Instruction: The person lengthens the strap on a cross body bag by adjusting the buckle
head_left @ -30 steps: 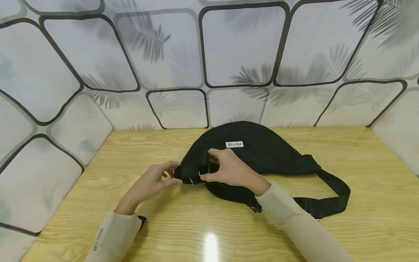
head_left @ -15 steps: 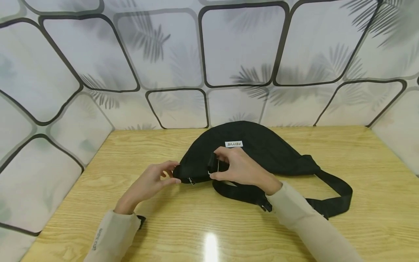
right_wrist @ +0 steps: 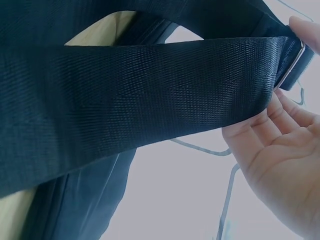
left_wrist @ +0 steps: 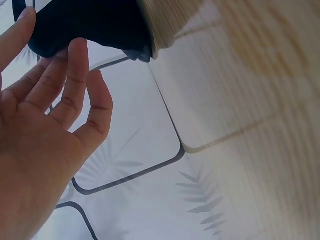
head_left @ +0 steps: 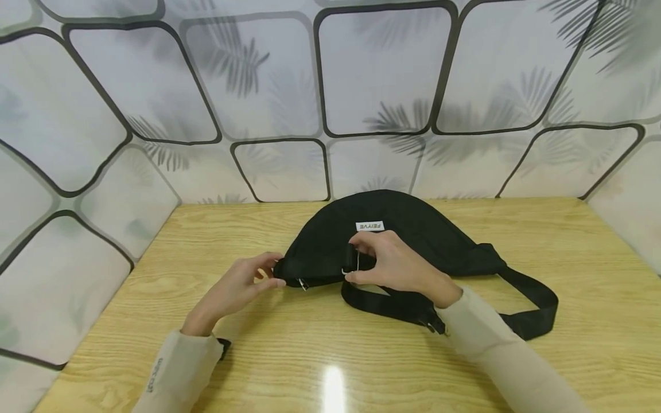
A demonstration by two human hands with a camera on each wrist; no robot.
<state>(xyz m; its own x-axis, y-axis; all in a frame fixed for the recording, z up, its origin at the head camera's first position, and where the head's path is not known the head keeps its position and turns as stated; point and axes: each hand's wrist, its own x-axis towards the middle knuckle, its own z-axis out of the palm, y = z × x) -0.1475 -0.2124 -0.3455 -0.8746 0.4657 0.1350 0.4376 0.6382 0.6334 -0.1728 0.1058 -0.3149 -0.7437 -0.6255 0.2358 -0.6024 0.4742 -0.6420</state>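
Note:
A black crescent-shaped bag (head_left: pixel 413 229) with a small white label lies on the table. At its left tip, my left hand (head_left: pixel 237 292) pinches the fabric between thumb and fingers, close to a small metal zipper pull (head_left: pixel 303 284). In front of the bag's middle, my right hand (head_left: pixel 397 264) grips a metal slider on the black strap (head_left: pixel 382 302). The left wrist view shows my left hand (left_wrist: pixel 55 110) at the dark bag end (left_wrist: pixel 95 25). In the right wrist view, the wide strap (right_wrist: pixel 150 90) runs to the slider beside my right hand (right_wrist: pixel 285 145).
The wooden table (head_left: pixel 258 367) meets a patterned backdrop (head_left: pixel 382 74) behind the bag. Right of the bag, the strap loops out across the table, and a black buckle (head_left: pixel 435 324) lies near my right sleeve.
My right hand has moved to the right with the slider, and the strap and buckle have shifted right too. My left hand has stayed at the bag's left tip.

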